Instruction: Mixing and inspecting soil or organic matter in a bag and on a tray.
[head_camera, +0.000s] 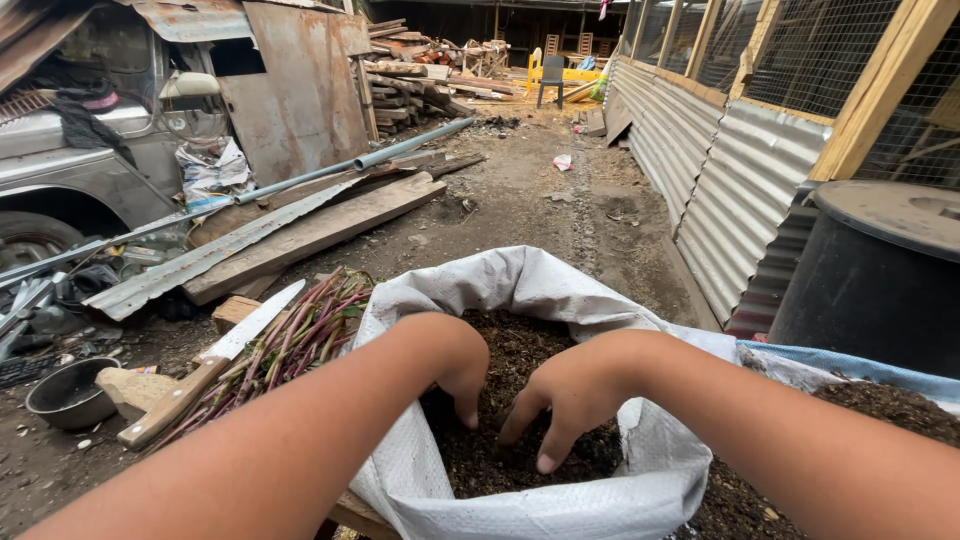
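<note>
While both wrists bent down at lower centre, the left hand (455, 365) and right hand (565, 400) dug loosely curled, partly open fingers into dark compost (520, 345) inside a white woven sack (520, 275); left fingertips were buried. A knife (215, 360) lay on reddish stems (300, 335) lower left.

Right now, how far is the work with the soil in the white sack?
Done: the white sack stands open, its rim rolled down, with dark soil inside; purple-green stems lie bundled on the boards, a large knife on them. In hand: the left hand and right hand dig into the soil, fingers spread. Left: the stems remain outside the sack, untouched.
</note>
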